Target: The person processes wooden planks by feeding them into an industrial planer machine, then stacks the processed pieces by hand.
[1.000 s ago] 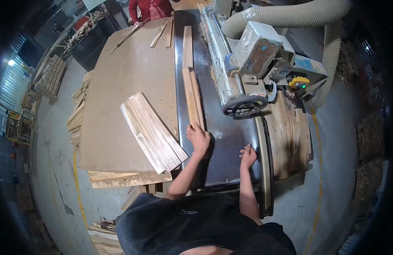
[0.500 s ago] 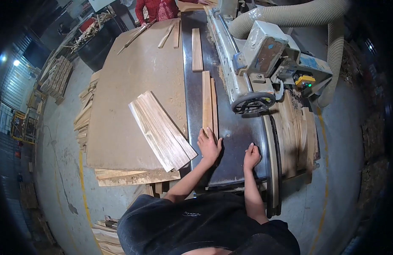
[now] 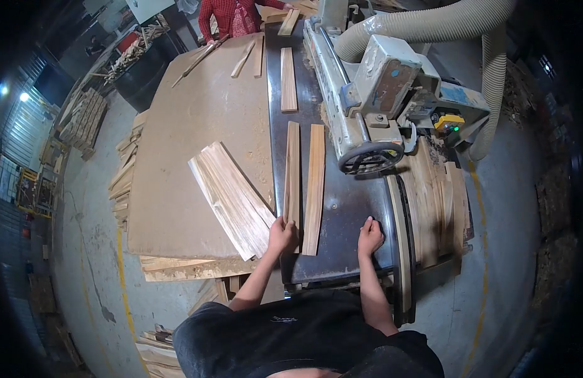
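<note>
My left hand (image 3: 283, 237) is closed around the near end of a narrow wooden board (image 3: 293, 165), which lies lengthwise on the dark metal machine table (image 3: 346, 242). A second narrow board (image 3: 315, 189) rests flat just to its right, apart from it. Left of my left hand, a few wider pale boards (image 3: 225, 192) lie overlapped at a slant, their near ends beside my wrist. My right hand (image 3: 370, 237) is curled into a loose fist above the right side of the metal table. Nothing shows in it.
Farther along the metal table lie another board (image 3: 288, 80) and one more (image 3: 289, 22) near a person in a red top (image 3: 231, 17). A machine with a handwheel (image 3: 371, 157) and thick hose (image 3: 430, 25) stands right. Thin strips (image 3: 243, 60) lie on the brown sheet (image 3: 178, 132).
The two narrow boards, side by side before, are now apart. My left hand has moved left and nearer with one of them. A board has appeared at the far end; my right hand has barely moved.
</note>
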Motion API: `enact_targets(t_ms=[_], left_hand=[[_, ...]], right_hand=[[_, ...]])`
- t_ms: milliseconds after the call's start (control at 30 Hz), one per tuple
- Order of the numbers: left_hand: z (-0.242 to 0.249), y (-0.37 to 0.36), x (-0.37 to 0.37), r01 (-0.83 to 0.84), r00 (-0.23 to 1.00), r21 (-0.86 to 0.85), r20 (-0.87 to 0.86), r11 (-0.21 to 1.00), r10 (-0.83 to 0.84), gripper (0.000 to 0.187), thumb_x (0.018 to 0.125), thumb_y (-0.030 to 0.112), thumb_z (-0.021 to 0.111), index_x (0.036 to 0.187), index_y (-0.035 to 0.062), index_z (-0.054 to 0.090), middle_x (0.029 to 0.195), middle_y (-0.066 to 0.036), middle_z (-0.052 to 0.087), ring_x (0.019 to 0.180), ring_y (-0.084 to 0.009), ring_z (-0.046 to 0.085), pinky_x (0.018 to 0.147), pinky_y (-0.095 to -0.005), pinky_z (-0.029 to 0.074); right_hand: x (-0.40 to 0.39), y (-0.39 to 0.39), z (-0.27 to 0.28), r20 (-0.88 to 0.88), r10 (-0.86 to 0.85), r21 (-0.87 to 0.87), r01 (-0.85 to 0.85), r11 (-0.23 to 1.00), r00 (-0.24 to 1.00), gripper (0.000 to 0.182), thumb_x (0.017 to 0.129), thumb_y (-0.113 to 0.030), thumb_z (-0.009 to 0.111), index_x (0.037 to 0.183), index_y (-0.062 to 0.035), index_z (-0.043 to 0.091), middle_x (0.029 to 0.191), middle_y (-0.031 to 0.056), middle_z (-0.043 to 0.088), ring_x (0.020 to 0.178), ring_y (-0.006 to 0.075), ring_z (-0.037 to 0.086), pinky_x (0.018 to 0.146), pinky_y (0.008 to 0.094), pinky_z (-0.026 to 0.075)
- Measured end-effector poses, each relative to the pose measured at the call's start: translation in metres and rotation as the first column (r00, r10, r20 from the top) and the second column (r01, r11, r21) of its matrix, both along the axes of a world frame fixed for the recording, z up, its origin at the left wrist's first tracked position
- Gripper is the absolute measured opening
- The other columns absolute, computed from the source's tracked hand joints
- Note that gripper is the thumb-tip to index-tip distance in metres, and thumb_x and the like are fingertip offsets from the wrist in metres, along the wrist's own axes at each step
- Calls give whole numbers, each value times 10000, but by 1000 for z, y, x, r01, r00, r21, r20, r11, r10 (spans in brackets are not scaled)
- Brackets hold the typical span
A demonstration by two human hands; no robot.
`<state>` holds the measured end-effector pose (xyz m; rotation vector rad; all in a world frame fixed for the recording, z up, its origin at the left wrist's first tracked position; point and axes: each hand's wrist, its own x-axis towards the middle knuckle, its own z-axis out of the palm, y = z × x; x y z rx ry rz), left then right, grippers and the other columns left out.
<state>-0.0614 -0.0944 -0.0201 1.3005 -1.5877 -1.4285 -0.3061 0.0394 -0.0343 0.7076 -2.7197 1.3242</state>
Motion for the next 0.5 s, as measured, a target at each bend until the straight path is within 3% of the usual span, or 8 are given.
enact_targets(t_ms=[33,67,167,200,367,433,500], left_hand=[[0,2,5,8,987,84,157,996,-21,218,944,180,551,966,-34,589,762,-160,638,724,-218,631,677,-356,495],[-1,6,4,-34,986,-10,165,999,35,309,976,250,493,890,-35,575,665,-173,594,635,-230,602,608,-384,470],[-2,1,2,-98,979,-26,176,995,101,402,992,309,450,830,-40,566,615,-197,559,591,-274,588,584,-416,453],[-16,-2,1,-127,986,30,110,992,123,442,994,326,439,792,-44,572,592,-214,544,576,-327,589,576,-445,440],[-24,-7,-12,-180,970,-94,150,979,193,466,994,339,444,788,-55,585,604,-237,544,571,-365,586,574,-452,442],[-14,-5,-16,-180,972,-139,130,974,198,464,1014,320,427,669,17,497,517,-17,446,470,-115,440,463,-313,376],[-15,-5,-16,-192,976,-76,89,978,198,460,1010,309,436,683,-4,516,518,-33,456,482,-127,449,484,-326,386]], right_hand=[[0,0,-1,6,5,2,-5,1000,1000,370,968,-318,539,748,-31,619,629,108,652,610,307,644,572,421,458],[-1,0,-3,-22,-1,-32,0,999,1000,358,959,-302,552,721,-40,603,601,108,623,576,325,619,537,434,436],[1,-2,-2,-39,-6,-89,3,996,999,354,950,-290,566,695,-45,581,566,112,583,539,343,591,501,449,409],[1,-2,-1,-39,-10,-70,7,998,999,354,951,-291,566,696,-45,584,569,108,591,540,339,595,504,444,416],[3,-2,5,-11,11,-53,-11,999,1000,355,955,-290,564,700,-45,595,580,94,619,546,317,612,513,424,437],[3,-1,4,-4,11,-80,-11,997,1000,353,957,-289,562,705,-45,603,590,86,635,554,301,626,519,414,449],[4,0,5,9,15,-62,-15,998,1000,366,963,-297,556,715,-32,596,602,100,634,562,297,626,536,412,451]])
